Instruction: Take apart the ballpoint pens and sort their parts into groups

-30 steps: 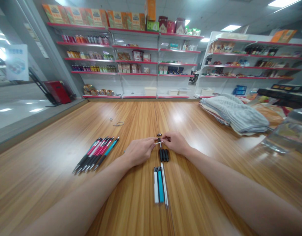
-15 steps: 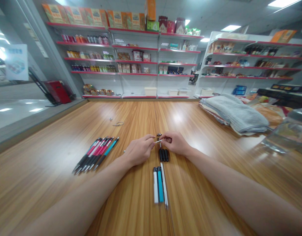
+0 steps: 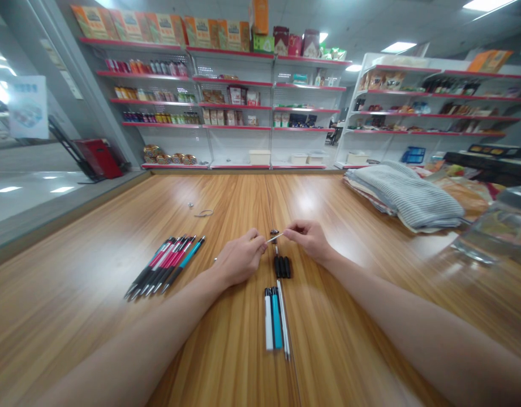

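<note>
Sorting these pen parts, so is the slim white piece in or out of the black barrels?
Out: the slim white piece is pinched in the right hand, apart from the three black pen barrels.

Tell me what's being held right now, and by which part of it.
The right hand pinches a thin white rod by its end; whether the left hand also touches the rod cannot be told.

Three black pen barrels (image 3: 282, 267) lie on a wooden table (image 3: 73, 316). Left of them are five assembled pens (image 3: 164, 265). Nearer the person are one white barrel (image 3: 268, 322), one teal barrel (image 3: 277, 319) and two thin refills (image 3: 284, 319). Farther away, to the left, are two small metal parts (image 3: 205, 213). Just above the barrels are two hands, the left hand (image 3: 239, 261) and the right hand (image 3: 311, 238), with one thin rod (image 3: 274, 238) between them.
</note>
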`<action>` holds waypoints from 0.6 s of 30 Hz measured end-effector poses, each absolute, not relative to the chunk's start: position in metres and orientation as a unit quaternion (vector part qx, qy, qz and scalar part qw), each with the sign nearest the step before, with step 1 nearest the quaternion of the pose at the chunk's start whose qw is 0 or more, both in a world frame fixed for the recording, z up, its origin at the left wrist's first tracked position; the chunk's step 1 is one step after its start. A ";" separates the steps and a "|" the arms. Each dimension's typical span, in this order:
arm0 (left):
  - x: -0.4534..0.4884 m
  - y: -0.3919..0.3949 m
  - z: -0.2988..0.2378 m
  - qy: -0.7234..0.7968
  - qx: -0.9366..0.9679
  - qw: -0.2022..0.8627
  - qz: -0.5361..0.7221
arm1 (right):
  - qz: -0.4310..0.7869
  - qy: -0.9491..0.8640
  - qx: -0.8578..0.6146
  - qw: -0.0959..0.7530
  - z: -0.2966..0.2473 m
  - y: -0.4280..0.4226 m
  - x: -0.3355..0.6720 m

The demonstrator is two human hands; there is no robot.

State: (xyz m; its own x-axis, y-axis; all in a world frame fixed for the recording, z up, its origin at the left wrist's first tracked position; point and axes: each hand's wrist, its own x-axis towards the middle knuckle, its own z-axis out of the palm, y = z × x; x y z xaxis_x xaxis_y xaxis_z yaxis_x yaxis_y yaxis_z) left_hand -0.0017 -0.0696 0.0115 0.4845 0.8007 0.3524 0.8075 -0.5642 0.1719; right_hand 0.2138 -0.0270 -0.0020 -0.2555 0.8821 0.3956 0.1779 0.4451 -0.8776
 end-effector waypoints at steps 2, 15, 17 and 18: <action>-0.002 -0.069 0.011 -0.470 -0.859 0.009 -0.202 | 0.404 -0.649 -0.389 0.515 -0.005 -0.021 0.217; -0.005 -0.067 0.008 -0.440 -0.868 0.012 -0.229 | 0.623 -0.613 -0.253 0.415 0.002 -0.032 0.223; -0.007 -0.067 0.007 -0.422 -0.873 0.019 -0.246 | 0.621 -0.637 -0.243 0.387 0.013 -0.040 0.221; -0.008 -0.066 0.006 -0.409 -0.876 0.026 -0.256 | 0.618 -0.649 -0.242 0.372 0.019 -0.045 0.219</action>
